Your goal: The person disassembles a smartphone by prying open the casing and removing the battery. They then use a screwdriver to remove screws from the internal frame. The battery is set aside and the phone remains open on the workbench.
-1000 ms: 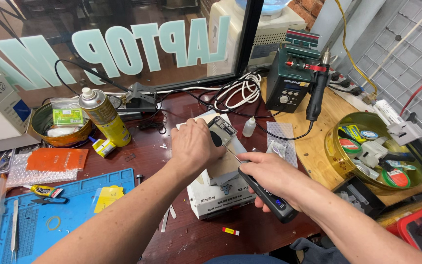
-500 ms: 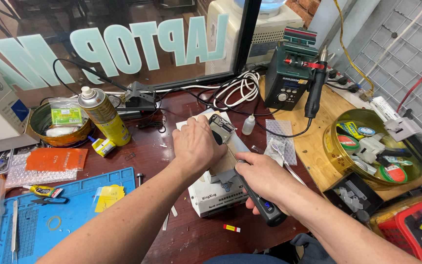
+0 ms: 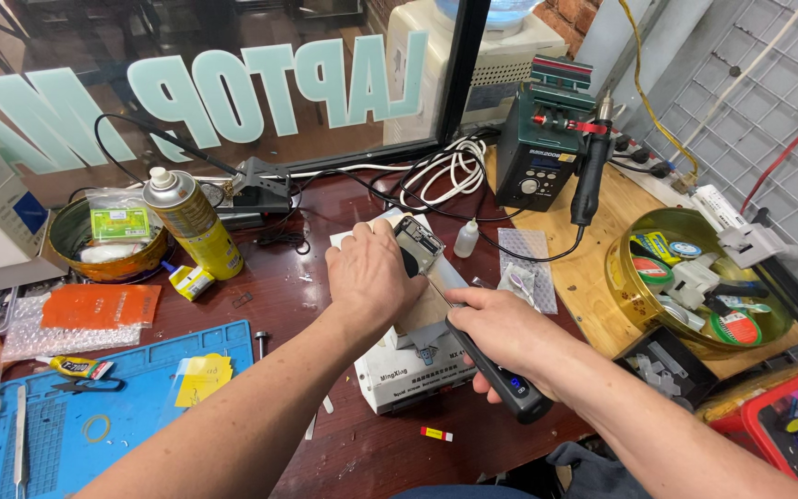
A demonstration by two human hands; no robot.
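My left hand (image 3: 373,277) presses down on an opened phone (image 3: 420,245) that lies on a white heating plate box (image 3: 410,374) in the middle of the dark red bench. Part of the phone's inner frame shows past my fingers. My right hand (image 3: 505,331) grips a dark grey powered hand tool (image 3: 496,371), with its tip laid along the phone's right edge. The tip itself is hidden by my fingers.
A yellow spray can (image 3: 187,224) and a round tin (image 3: 108,249) stand at the left, a blue work mat (image 3: 122,407) at the front left. A green soldering station (image 3: 539,152) with its black handle stands at the back right, beside a gold tray (image 3: 695,282) of tape rolls.
The view has shifted slightly. Both hands stay on the phone, and the right hand has slid the tool a little along the phone's edge.
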